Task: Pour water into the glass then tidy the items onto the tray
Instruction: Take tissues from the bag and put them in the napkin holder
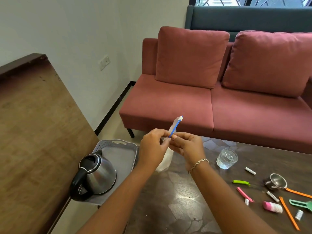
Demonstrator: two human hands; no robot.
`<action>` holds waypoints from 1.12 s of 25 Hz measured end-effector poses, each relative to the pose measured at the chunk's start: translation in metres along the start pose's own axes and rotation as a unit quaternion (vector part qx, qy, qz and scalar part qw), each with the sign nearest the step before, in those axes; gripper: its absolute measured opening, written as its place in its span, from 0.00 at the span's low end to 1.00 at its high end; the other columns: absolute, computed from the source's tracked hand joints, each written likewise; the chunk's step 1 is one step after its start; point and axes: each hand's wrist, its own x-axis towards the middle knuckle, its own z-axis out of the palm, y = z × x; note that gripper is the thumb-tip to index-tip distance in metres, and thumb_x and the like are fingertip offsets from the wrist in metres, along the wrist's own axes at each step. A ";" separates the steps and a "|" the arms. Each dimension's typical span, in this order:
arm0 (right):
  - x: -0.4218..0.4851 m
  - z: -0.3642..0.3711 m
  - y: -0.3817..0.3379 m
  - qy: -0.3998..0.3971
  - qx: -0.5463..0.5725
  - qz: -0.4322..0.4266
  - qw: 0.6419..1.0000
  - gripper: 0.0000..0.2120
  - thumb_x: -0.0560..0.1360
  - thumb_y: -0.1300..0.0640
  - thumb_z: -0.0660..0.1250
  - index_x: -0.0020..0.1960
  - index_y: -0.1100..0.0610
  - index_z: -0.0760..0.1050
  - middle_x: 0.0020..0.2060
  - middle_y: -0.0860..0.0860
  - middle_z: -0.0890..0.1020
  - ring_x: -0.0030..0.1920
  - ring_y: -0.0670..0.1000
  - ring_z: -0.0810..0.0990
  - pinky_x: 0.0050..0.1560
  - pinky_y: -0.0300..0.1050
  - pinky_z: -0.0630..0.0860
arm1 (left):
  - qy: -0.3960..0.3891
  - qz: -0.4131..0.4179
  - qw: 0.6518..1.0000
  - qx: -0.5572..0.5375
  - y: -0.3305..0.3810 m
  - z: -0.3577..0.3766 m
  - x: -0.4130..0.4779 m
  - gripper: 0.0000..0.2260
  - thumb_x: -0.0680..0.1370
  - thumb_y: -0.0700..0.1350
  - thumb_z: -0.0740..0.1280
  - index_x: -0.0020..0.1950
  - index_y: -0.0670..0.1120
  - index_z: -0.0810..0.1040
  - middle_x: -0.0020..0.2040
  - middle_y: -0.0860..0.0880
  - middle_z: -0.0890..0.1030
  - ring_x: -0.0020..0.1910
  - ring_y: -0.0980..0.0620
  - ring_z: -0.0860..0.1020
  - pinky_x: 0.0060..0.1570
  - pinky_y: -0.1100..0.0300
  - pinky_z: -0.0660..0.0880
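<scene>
Bag point(164, 159), thin and floppy, hangs over table point(185, 200) beside tray point(116, 142); left hand point(152, 146) and right hand point(187, 147) both pinch its neck at blue clip point(175, 127). Light, slippery; stiff clip likely gives best hold.

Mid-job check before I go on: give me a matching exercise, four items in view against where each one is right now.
Things:
1. kettle
2. glass
3. blue clip
4. green clip

Places:
A. lies flat on the table, near the strainer
B. pinched by the left hand and right hand, raised above the table
C. stands on the grey tray
D. stands upright on the table, off the tray

Pairs: 1-C, 2-D, 3-B, 4-A
</scene>
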 end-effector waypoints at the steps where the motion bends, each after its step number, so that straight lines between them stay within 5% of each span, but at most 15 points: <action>1: 0.000 0.000 -0.001 0.007 0.013 0.007 1.000 0.05 0.72 0.69 0.65 0.42 0.64 0.79 0.37 0.60 0.82 0.35 0.51 0.82 0.37 0.38 0.81 | -0.007 -0.003 1.000 -0.011 0.000 -0.001 0.000 0.07 0.75 0.39 0.66 0.51 0.43 0.82 0.47 0.46 0.83 0.43 0.49 0.80 0.46 0.52 0.78; 5: 0.000 0.001 -0.005 0.014 0.027 0.027 0.999 0.03 0.71 0.70 0.66 0.41 0.67 0.79 0.34 0.58 0.81 0.30 0.48 0.81 0.34 0.36 0.81 | -0.018 -0.021 0.998 -0.048 0.000 -0.004 0.001 0.07 0.75 0.37 0.66 0.51 0.42 0.82 0.48 0.47 0.83 0.43 0.54 0.79 0.45 0.63 0.77; 12: 0.004 0.003 -0.008 0.008 0.017 0.020 1.000 0.03 0.71 0.70 0.66 0.42 0.67 0.78 0.35 0.58 0.82 0.31 0.50 0.82 0.34 0.37 0.81 | -0.043 -0.053 0.994 -0.087 -0.002 -0.010 0.010 0.08 0.74 0.34 0.68 0.52 0.39 0.81 0.49 0.42 0.81 0.44 0.49 0.80 0.49 0.53 0.79; 17: 0.006 0.006 -0.009 0.004 0.005 0.009 1.000 0.07 0.71 0.72 0.65 0.38 0.65 0.78 0.34 0.59 0.82 0.29 0.49 0.82 0.34 0.38 0.81 | -0.025 -0.041 0.998 -0.047 -0.001 -0.008 0.009 0.09 0.74 0.34 0.65 0.51 0.40 0.82 0.45 0.48 0.80 0.41 0.56 0.78 0.43 0.71 0.75; 22: 0.007 0.009 -0.006 0.023 -0.015 -0.002 1.000 0.08 0.69 0.73 0.65 0.37 0.63 0.77 0.32 0.58 0.81 0.27 0.47 0.82 0.33 0.38 0.81 | -0.014 -0.028 0.999 -0.007 0.002 -0.004 0.008 0.08 0.74 0.34 0.65 0.50 0.40 0.82 0.47 0.43 0.81 0.45 0.49 0.80 0.49 0.55 0.78; 28: 0.008 0.011 -0.004 0.036 -0.046 -0.005 0.998 0.09 0.68 0.74 0.66 0.35 0.61 0.77 0.32 0.57 0.81 0.28 0.47 0.82 0.30 0.37 0.79 | -0.007 -0.026 0.999 0.025 0.002 0.001 0.007 0.07 0.74 0.34 0.64 0.48 0.38 0.81 0.47 0.42 0.81 0.44 0.47 0.79 0.48 0.52 0.78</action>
